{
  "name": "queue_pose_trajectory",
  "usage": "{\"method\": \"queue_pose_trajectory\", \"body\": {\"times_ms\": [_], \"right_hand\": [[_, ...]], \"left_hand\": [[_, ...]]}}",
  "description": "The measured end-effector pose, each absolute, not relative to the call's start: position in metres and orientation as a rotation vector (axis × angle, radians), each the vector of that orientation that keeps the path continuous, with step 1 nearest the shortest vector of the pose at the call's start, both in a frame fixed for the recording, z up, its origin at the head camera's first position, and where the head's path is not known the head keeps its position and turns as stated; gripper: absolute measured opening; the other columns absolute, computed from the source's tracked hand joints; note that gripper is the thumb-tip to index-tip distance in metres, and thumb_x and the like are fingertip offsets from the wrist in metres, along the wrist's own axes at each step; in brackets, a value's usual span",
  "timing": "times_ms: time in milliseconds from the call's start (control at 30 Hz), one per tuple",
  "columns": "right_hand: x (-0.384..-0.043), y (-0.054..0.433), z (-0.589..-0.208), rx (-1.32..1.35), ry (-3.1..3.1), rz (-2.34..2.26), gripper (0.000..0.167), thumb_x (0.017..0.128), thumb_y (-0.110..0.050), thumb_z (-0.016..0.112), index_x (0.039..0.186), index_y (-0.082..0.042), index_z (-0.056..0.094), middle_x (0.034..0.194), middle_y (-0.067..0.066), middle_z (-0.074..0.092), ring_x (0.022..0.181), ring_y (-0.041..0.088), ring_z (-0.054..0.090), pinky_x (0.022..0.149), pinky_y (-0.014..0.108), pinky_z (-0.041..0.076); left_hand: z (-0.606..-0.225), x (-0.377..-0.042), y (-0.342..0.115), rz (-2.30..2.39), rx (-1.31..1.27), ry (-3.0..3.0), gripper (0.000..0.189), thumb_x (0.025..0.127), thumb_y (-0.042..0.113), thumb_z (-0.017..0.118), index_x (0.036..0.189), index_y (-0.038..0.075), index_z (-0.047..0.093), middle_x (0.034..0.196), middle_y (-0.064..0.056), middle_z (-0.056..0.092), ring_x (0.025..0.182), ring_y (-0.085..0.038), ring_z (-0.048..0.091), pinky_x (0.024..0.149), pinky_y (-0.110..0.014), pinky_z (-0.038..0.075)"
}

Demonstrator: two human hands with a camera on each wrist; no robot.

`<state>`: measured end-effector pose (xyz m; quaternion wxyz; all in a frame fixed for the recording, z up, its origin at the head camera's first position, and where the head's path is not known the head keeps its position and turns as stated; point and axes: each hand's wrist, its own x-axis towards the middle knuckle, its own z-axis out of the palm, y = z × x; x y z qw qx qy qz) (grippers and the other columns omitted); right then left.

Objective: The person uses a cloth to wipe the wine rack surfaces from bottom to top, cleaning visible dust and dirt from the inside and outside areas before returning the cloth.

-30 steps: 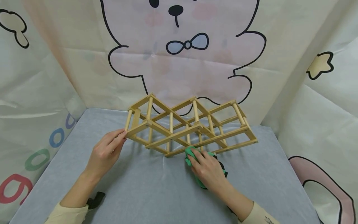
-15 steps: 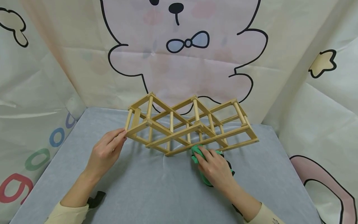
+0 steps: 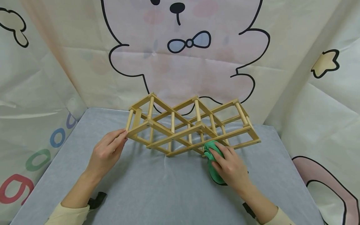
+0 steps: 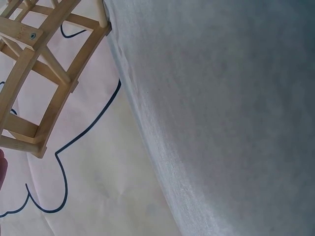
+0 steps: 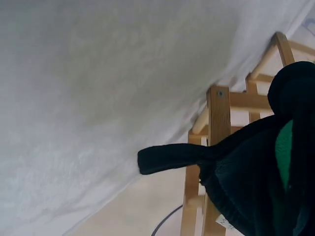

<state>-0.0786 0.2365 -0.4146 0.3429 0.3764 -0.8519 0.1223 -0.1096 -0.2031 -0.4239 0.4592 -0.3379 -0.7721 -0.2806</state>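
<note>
A pale wooden folding wine rack (image 3: 161,128), made of crossed slats and round dowels, spans the middle of the head view. At its left end, my left hand (image 3: 108,153) pinches the front corner between thumb and fingers. My right hand (image 3: 232,167) grips a bunched green cloth (image 3: 215,172) against the lower front slat, right of centre. In the right wrist view the cloth (image 5: 236,182) shows dark edging and a hanging loop, and it covers part of the rack (image 5: 219,113). The left wrist view has the rack's end (image 4: 56,105) and only a sliver of a finger (image 4: 2,167).
Grey-blue fabric covers the table (image 3: 157,193). A printed cloth backdrop (image 3: 182,72) with a cartoon bear stands close behind the rack, with side panels left and right. A small black object (image 3: 97,200) is at the left wrist.
My right hand has slid the green cloth rightward along the rack's lower front slat. The left hand keeps its pinch on the left corner, and the rack has hardly moved.
</note>
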Motion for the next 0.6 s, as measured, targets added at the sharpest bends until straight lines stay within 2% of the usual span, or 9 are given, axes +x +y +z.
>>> {"method": "queue_pose_trajectory", "body": {"times_ms": [200, 600], "right_hand": [[-0.082, 0.245, -0.409, 0.914, -2.064, 0.353, 0.037, 0.11, -0.027, 0.055, 0.111, 0.002, 0.078, 0.121, 0.024, 0.071, 0.086, 0.042, 0.067, 0.061, 0.053, 0.061], [-0.085, 0.264, -0.425, 0.867, -2.077, 0.347, 0.04, 0.111, -0.031, 0.055, 0.112, 0.001, 0.079, 0.122, 0.024, 0.071, 0.087, 0.042, 0.066, 0.061, 0.052, 0.061]], "left_hand": [[-0.424, -0.11, -0.203, -0.687, -0.836, -1.894, 0.03, 0.109, 0.018, 0.059, 0.119, -0.006, 0.076, 0.11, -0.022, 0.074, 0.092, -0.037, 0.072, 0.104, -0.017, 0.05], [-0.424, -0.11, -0.202, -0.704, -0.848, -1.879, 0.03, 0.109, 0.017, 0.059, 0.119, -0.007, 0.075, 0.11, -0.023, 0.074, 0.091, -0.038, 0.072, 0.106, -0.015, 0.047]]}}
